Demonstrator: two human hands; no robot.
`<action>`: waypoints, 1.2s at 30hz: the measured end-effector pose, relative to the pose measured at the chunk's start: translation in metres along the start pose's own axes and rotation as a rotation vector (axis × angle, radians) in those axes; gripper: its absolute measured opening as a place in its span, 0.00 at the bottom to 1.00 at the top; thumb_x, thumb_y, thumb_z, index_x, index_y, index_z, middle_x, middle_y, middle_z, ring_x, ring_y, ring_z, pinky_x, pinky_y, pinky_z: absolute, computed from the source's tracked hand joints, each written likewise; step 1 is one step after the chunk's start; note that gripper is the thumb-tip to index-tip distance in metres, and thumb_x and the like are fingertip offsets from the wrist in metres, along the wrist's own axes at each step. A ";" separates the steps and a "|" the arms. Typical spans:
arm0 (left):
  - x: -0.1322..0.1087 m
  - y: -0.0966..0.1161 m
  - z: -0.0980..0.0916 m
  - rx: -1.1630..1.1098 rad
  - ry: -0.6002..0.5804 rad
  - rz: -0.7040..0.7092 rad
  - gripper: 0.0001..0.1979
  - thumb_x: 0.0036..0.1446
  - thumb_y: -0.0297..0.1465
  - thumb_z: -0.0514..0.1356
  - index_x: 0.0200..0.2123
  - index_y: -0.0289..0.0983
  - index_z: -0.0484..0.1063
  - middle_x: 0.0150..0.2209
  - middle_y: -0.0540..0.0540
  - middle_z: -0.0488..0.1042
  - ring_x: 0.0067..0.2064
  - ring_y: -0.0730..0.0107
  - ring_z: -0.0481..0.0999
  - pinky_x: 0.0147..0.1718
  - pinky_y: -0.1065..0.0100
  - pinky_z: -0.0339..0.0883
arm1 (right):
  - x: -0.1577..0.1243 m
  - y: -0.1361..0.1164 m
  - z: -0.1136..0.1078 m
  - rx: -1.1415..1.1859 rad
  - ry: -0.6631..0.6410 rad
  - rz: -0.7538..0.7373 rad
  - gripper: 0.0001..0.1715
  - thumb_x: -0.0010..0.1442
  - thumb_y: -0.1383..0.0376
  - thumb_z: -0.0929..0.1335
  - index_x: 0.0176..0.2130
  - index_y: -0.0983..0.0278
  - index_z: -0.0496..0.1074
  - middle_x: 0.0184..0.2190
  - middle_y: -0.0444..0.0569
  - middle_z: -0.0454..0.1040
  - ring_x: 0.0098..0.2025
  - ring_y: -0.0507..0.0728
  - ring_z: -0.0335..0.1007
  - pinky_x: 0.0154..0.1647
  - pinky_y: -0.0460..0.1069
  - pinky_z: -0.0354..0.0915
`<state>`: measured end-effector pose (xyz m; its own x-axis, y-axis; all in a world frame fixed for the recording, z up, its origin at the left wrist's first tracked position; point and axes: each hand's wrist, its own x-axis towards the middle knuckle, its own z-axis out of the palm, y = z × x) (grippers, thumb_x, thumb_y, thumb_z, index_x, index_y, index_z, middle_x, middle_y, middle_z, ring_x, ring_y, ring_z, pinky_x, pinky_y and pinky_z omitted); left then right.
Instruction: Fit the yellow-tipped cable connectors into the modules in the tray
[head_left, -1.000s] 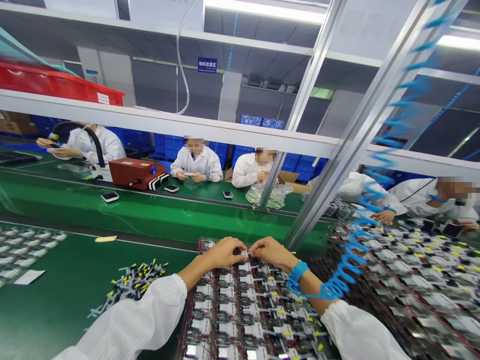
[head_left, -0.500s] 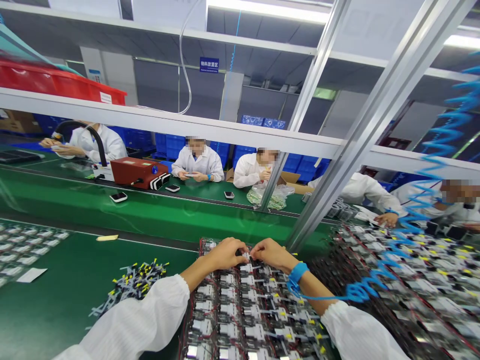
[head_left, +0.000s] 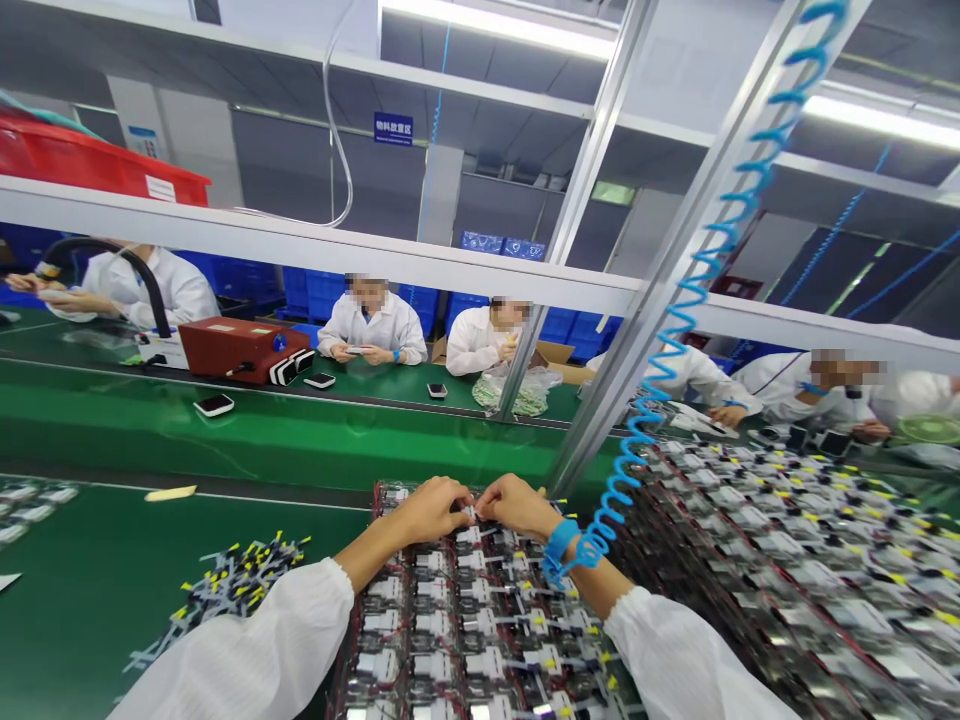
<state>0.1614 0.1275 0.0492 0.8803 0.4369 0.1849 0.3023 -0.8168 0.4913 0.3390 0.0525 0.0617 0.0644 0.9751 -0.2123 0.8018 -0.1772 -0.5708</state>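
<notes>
Lying under curled left fingers [head_left: 453, 491] and right fingers [head_left: 492, 493] (pinch unclear), small parts [head_left: 472, 563] in rows

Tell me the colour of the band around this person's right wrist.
The wristband is bright blue, seen best in the head view.

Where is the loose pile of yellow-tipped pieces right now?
In the head view, the pile lies on the green bench, left of the central grid of parts, just beyond the left sleeve.
</notes>
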 end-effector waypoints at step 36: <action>-0.189 -0.084 -0.074 0.521 0.092 -0.698 0.19 0.59 0.30 0.52 0.51 0.39 0.73 0.49 0.40 0.74 0.50 0.49 0.73 0.46 0.56 0.65 | -0.061 0.025 -0.094 0.337 0.299 -0.014 0.17 0.57 0.56 0.69 0.40 0.65 0.78 0.40 0.51 0.78 0.40 0.58 0.73 0.31 0.46 0.67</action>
<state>-0.0575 0.1411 0.0360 0.4053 0.9118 0.0657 0.9096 -0.4094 0.0704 0.4108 0.0016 0.1347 0.2636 0.9646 0.0078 0.5686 -0.1488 -0.8091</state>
